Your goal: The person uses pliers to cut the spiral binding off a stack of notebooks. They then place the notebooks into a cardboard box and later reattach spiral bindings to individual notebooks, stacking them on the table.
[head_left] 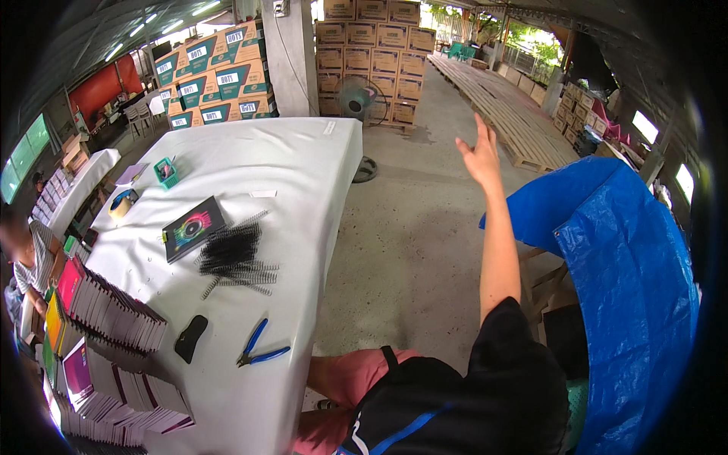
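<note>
My right hand [481,154] is raised at the end of my outstretched arm, over the floor to the right of the table. Its fingers are spread and nothing is in it. My left hand is out of the picture. On the white-covered table [250,155] lie blue-handled cutting pliers [262,346] and a small black object [191,339] whose kind I cannot make out. Farther back, a heap of black spiral binding coils [231,250] rests against a dark notebook [193,229] with a colourful round design. Stacks of spiral-bound notebooks [114,307] stand at the near left.
A green basket [165,174] and a tape roll [121,203] sit at the table's far left. A blue tarp [618,280] covers something on my right. Stacked cartons [371,57], a fan [356,102] and wooden pallets [508,98] are beyond. Another person [34,262] is at the left.
</note>
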### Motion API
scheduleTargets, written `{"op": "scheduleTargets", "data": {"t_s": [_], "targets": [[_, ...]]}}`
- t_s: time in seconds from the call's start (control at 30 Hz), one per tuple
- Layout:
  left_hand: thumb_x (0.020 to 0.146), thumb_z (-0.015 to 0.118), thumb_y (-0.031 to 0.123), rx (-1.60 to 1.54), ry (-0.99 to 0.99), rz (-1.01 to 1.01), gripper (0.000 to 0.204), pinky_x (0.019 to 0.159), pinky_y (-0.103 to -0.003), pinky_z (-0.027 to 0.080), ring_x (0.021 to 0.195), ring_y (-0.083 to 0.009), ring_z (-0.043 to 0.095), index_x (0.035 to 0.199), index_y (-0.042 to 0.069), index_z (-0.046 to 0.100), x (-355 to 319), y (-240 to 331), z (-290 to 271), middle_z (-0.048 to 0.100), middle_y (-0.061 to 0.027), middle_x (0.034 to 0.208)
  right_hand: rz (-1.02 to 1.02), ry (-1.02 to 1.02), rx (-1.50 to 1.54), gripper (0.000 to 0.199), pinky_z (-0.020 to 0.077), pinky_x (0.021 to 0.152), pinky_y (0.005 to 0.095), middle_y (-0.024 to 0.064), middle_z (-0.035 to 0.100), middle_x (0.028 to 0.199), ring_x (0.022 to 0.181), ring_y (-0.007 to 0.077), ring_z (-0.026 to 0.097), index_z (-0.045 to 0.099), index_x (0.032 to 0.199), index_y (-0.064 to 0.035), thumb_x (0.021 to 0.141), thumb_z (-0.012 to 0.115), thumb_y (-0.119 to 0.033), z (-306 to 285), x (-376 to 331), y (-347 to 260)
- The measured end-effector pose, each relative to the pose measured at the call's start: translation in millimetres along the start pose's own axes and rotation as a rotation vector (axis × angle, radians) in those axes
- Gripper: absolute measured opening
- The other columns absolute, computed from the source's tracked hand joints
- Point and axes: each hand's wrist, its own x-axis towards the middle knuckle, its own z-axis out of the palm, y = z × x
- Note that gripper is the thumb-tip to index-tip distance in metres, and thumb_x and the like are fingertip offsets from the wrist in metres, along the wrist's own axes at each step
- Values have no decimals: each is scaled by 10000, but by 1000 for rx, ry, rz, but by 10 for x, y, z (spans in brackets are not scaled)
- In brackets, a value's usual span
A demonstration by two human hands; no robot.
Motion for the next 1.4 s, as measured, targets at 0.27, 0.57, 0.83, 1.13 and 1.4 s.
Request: {"op": "scheduleTargets", "data": {"t_s": [0.27, 0.57, 0.83, 1.13, 1.4], "targets": [[666, 585, 692, -47, -163, -393, 999, 994, -616, 224, 1299, -444, 195, 1411, 126, 232, -314, 166, -67, 191, -166, 1455, 45, -52, -293, 746, 416, 937, 468, 186, 365, 1369, 1190, 365, 448, 160, 1433, -185, 831, 585, -304, -97, 141, 44], [630, 661, 607, -180, -26, -287, 995, 913, -735, 211, 1304, -463, 199, 1416, 177, 226, -283, -123, 220, 158, -184, 1470, 121, -107, -362, 757, 423, 935, 467, 193, 377, 1365, 1199, 350, 445, 171, 1433, -152, 824, 593, -308, -163, 361, 237], [630, 675, 597, -189, 11, -304, 1015, 952, -686, 227, 1310, -451, 194, 1412, 127, 231, -287, -296, 360, 143, -152, 1481, 185, -191, -402, 780, 405, 957, 459, 210, 413, 1337, 1213, 351, 431, 168, 1429, -106, 817, 597, -329, -256, 912, 563], [635, 683, 588, -166, 69, -282, 1028, 997, -627, 254, 1309, -443, 203, 1408, 72, 243, -115, -780, 866, 134, -137, 1485, 349, -232, -458, 761, 383, 966, 476, 184, 440, 1328, 1228, 328, 427, 178, 1429, -109, 821, 590, -307, -310, 1363, 649], [690, 595, 637, -205, 46, -282, 992, 1011, -595, 247, 1318, -424, 187, 1424, 125, 167, -221, -281, 453, 102, -127, 1491, 286, -164, -527, 756, 397, 948, 467, 181, 447, 1324, 1217, 329, 438, 188, 1430, -107, 819, 585, -309, -467, 1439, 471]]}}
